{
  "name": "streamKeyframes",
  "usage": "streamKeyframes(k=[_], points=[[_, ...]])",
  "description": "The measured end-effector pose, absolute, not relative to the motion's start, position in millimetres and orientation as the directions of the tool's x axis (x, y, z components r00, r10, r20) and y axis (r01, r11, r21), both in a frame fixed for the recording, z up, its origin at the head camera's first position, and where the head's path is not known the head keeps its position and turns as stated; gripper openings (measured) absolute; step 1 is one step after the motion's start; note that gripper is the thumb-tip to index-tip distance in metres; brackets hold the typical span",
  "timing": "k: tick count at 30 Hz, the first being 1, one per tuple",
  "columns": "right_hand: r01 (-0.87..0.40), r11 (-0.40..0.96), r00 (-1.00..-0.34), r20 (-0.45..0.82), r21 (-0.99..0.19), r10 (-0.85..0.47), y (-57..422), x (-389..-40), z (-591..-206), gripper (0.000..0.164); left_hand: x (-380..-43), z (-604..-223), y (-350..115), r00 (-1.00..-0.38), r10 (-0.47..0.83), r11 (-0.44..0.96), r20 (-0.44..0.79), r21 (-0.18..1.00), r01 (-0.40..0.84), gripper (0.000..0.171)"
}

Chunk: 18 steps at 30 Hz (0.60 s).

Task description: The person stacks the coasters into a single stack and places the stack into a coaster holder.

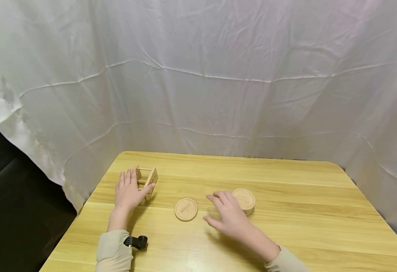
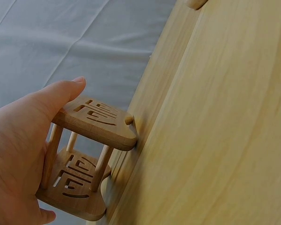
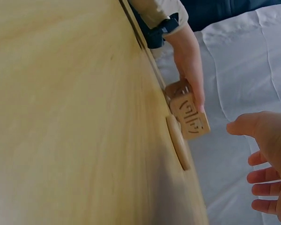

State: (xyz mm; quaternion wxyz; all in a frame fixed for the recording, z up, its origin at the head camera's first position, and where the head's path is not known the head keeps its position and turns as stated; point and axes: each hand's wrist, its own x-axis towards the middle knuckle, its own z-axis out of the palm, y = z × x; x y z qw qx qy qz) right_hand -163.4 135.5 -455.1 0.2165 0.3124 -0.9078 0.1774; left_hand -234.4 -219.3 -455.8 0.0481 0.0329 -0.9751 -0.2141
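Grips rack [image 1: 153, 177] at left with left hand [image 1: 128, 194]; holds nothing in relaxed right hand [image 1: 231, 216], close to coaster stack [image 1: 244, 199] at right. Expect rack light, stiff, smooth; pinch across its 2 side panels [image 2: 98, 129].

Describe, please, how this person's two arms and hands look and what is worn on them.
A pale beige fabric left sleeve carries a black, round-ended device at its wrist end; the right beige fabric sleeve matches it. The left hand and right hand wear no gloves.
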Motion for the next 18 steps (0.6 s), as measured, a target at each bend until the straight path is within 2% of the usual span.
streamKeyframes(k=[11, 18], points=[[-0.673, 0.718, -0.693, 0.489, -0.176, -0.530, 116, -167, -460, 0.065, -233, -454, -219, -0.994, -0.081, 0.903, 0.076, 0.428, -0.041, 0.110], [-0.655, 0.726, -0.729, 0.428, -0.208, -0.535, 103, -172, -462, 0.068, -234, -454, -217, -0.994, -0.080, 0.905, 0.077, 0.423, -0.040, 0.109]])
